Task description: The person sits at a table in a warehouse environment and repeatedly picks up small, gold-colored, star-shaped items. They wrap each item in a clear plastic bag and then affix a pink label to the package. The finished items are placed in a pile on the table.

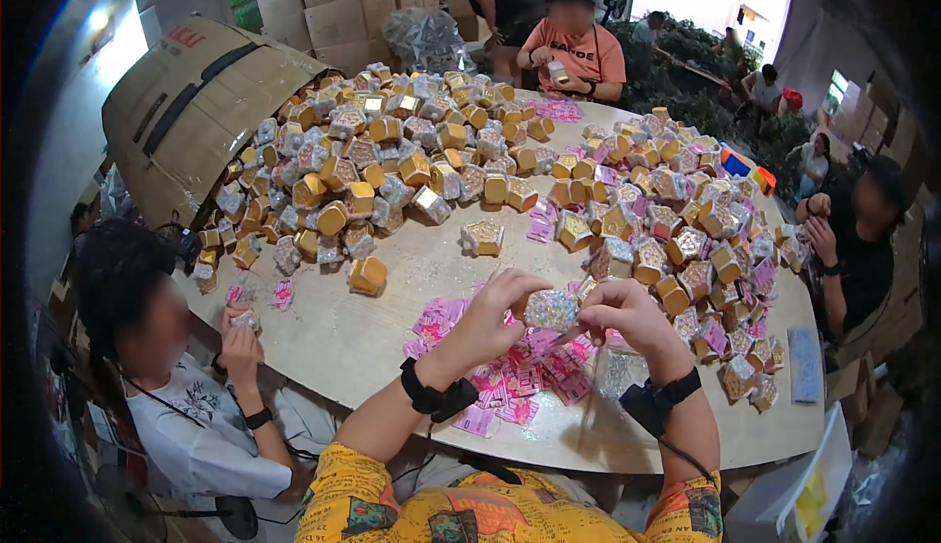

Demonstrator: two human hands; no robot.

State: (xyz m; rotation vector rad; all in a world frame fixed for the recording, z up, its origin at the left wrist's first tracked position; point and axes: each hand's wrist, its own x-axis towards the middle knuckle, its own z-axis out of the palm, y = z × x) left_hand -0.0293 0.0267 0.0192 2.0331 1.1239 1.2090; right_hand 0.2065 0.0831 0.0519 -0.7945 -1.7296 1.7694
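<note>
A small faceted trinket box point(551, 311), its top crusted with clear and coloured glitter stones, is held up in front of me above the table. My left hand point(498, 316) grips its left side between thumb and fingers. The fingers of my right hand point(627, 320) are closed at its right edge; whether they pinch something thin as well, I cannot make out. A heap of pink printed cards point(510, 381) lies on the table beneath my hands. Right of the cards is a clear plastic bag point(618, 371), partly behind my right wrist.
A large pile of gold and glittery boxes point(392, 166) spills from a tipped cardboard carton point(211, 102) at the far left. Another pile of boxes point(676, 239), mixed with pink cards, covers the right. Co-workers sit at the left, far side and right of the pale table point(421, 269).
</note>
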